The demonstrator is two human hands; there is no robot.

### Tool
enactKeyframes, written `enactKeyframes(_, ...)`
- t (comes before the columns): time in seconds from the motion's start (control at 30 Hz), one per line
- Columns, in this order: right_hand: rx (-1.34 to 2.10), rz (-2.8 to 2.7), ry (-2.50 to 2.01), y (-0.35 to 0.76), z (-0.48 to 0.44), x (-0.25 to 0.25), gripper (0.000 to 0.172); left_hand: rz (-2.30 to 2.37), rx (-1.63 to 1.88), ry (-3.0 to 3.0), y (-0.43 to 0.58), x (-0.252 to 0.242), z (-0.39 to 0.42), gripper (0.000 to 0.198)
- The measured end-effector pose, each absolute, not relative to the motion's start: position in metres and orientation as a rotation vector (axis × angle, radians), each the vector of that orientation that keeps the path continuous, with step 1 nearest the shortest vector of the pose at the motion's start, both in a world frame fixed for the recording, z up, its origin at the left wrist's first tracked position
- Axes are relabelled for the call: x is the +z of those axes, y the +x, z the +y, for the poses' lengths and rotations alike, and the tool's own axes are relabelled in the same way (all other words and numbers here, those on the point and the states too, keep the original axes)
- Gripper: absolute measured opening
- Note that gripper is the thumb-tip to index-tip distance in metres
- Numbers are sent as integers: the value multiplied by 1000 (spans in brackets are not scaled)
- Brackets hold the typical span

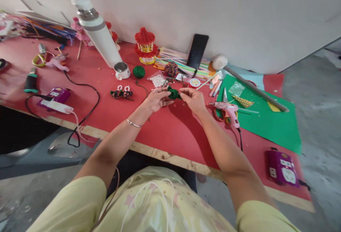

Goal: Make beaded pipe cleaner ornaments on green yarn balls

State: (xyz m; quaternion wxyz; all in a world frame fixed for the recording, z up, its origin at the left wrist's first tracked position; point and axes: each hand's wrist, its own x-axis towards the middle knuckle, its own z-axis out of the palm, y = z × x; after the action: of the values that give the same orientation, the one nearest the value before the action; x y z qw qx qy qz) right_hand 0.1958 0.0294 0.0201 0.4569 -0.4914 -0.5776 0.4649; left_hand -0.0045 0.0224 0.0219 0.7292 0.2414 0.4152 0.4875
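Between my two hands, just above the red tabletop (165,132), is a small dark green yarn piece (174,92), looped or knotted. My left hand (159,100) pinches its left side with thumb and fingertips. On its right side, my right hand (194,100) grips it the same way. Behind my hands lie a bag of white beads (157,79) and a multicoloured yarn ball (171,69). A green yarn ball (139,71) sits further left, its strand trailing toward me. Two multicoloured yarn pieces with white bead loops (122,92) rest left of my left hand.
A pink glue gun (228,112) lies right of my right hand, beside scissors (225,95) and a green sheet (274,122). Further back stand a white bottle (98,34), a metal-lined cup (122,71), a red-and-yellow lantern-shaped craft (145,45) and a phone (197,51). Purple power strips (282,168) sit at both sides.
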Motion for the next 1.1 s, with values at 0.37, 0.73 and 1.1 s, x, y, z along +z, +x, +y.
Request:
enactKeyframes(0.37, 1155, -1341, -1228, 198, 27, 27, 44, 919, 1099, 531, -4, 22, 23, 22)
enactKeyframes(0.73, 910, -1425, -1177, 208, 46, 70, 45, 875, 1125, 489, -4, 17, 25, 27)
enactKeyframes(1.1, 67, -1918, -1625, 296, -22, 94, 34, 870, 1140, 457, -10, 14, 29, 31)
